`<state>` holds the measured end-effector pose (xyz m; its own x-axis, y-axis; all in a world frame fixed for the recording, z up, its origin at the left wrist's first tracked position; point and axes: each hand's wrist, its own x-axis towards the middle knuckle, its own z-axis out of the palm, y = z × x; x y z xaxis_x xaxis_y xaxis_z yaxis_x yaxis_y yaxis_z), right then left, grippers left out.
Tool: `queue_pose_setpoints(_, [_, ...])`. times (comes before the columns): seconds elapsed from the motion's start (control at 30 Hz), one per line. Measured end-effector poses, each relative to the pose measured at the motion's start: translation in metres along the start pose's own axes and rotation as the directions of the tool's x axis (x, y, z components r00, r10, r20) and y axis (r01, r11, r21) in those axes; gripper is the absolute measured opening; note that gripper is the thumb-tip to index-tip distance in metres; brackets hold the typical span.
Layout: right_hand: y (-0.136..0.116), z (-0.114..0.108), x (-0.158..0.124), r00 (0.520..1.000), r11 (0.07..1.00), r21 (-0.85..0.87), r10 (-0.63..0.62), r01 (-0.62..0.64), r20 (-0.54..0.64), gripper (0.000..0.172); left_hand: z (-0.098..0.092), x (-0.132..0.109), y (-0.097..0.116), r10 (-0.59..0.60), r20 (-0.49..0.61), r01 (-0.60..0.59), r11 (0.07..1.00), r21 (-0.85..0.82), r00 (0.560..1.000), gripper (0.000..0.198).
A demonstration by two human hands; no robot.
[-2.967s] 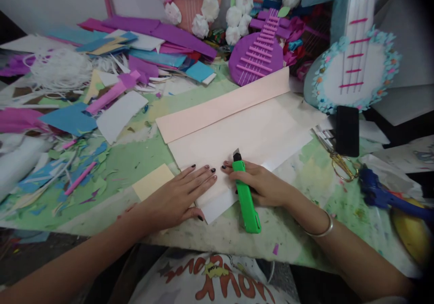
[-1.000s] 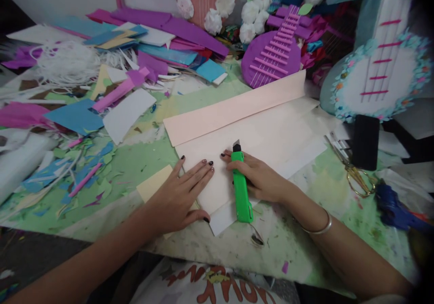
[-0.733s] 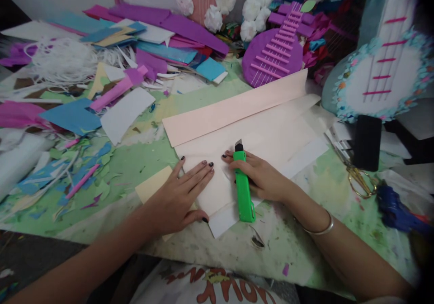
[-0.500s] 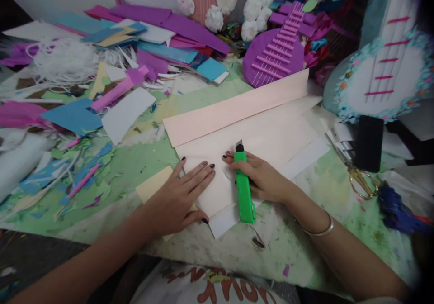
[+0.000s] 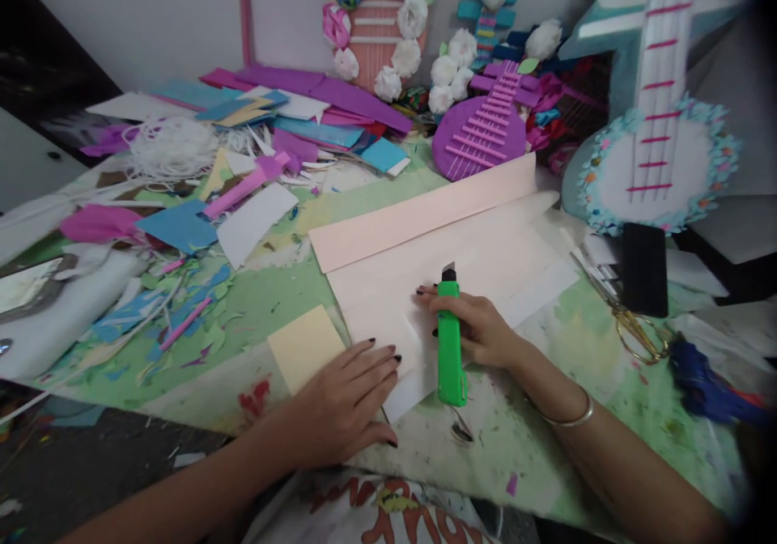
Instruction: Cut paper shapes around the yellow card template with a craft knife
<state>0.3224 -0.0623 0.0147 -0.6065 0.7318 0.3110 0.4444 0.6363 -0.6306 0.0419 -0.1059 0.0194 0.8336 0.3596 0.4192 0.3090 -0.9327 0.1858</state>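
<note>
A large sheet of pale pink paper [image 5: 388, 285] lies across the table, its far edge folded over into a pinker strip [image 5: 425, 208]. White paper [image 5: 418, 394] shows from under its near edge. My left hand [image 5: 349, 402] rests flat, fingers extended, on the sheet's near left corner. Beside that hand is a cream paper square [image 5: 307, 346], partly covered by it. My right hand [image 5: 486, 329] grips a green utility knife [image 5: 450, 350], blade out and pointing away from me. Some fingers of this hand touch the pink sheet beneath.
Paper scraps [image 5: 182, 224] and tangled white cord [image 5: 173, 151] cover the left side. A purple paper guitar [image 5: 479, 135] and a larger blue-white one [image 5: 655, 147] stand behind. Gold-handled scissors [image 5: 640, 333], a black phone [image 5: 643, 269] and a blue glue gun [image 5: 707, 378] lie at right.
My left hand has slid nearer to me, uncovering more of the cream square. The right hand still holds the knife over the sheet. The camera view has shifted.
</note>
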Motion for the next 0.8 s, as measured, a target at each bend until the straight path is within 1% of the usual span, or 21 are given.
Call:
queue_pose_setpoints(0.1, [-0.009, -0.001, -0.004, 0.999, 1.000, -0.003, -0.017, 0.017, 0.036, 0.044, 0.000, -0.001, 0.005, -0.034, -0.027, 0.034, 0.999, -0.001, 0.999, 0.031])
queue_pose_setpoints(0.27, [-0.021, 0.000, -0.014, 0.996, 1.000, 0.012, 0.027, -0.028, 0.083, 0.047, 0.004, -0.002, 0.014, -0.098, -0.078, 0.095, 0.995, -0.036, 0.992, 0.023])
queue_pose_setpoints(0.43, [-0.019, 0.005, -0.021, 0.997, 0.997, 0.062, 0.049, -0.053, 0.064, 0.049, 0.012, 0.000, 0.016, -0.059, -0.154, 0.055, 0.998, -0.035, 0.986, 0.019])
queue_pose_setpoints(0.5, [-0.018, 0.007, -0.022, 0.998, 0.996, 0.078, 0.048, -0.051, 0.047, 0.049, 0.009, 0.005, 0.013, -0.095, -0.192, 0.077, 0.992, -0.099, 0.977, 0.018])
queue_pose_setpoints(0.53, [-0.017, 0.008, -0.023, 0.998, 0.995, 0.087, 0.048, -0.051, 0.033, 0.048, 0.005, 0.009, 0.009, -0.140, -0.211, 0.109, 0.982, -0.152, 0.967, 0.017])
queue_pose_setpoints(0.6, [-0.016, 0.009, -0.023, 0.999, 0.993, 0.104, 0.050, -0.050, 0.000, 0.045, -0.007, 0.020, -0.002, -0.253, -0.212, 0.195, 0.946, -0.260, 0.944, 0.015])
queue_pose_setpoints(0.67, [-0.016, 0.010, -0.024, 0.999, 0.992, 0.117, 0.048, -0.044, -0.026, 0.043, -0.023, 0.032, -0.023, -0.363, -0.170, 0.295, 0.898, -0.328, 0.916, 0.015])
queue_pose_setpoints(0.7, [-0.016, 0.010, -0.024, 0.998, 0.992, 0.120, 0.048, -0.044, -0.029, 0.042, -0.031, 0.039, -0.037, -0.434, -0.148, 0.367, 0.867, -0.337, 0.889, 0.014])
queue_pose_setpoints(0.73, [-0.017, 0.009, -0.024, 0.998, 0.992, 0.119, 0.050, -0.047, -0.025, 0.042, -0.037, 0.045, -0.052, -0.511, -0.101, 0.455, 0.825, -0.335, 0.853, 0.014])
queue_pose_setpoints(0.77, [-0.018, 0.009, -0.024, 0.998, 0.992, 0.115, 0.054, -0.051, -0.019, 0.042, -0.043, 0.051, -0.069, -0.593, -0.062, 0.549, 0.775, -0.313, 0.803, 0.015])
queue_pose_setpoints(0.8, [-0.019, 0.009, -0.024, 0.998, 0.993, 0.107, 0.058, -0.056, -0.010, 0.043, -0.047, 0.057, -0.085, -0.630, -0.055, 0.590, 0.750, -0.298, 0.774, 0.016])
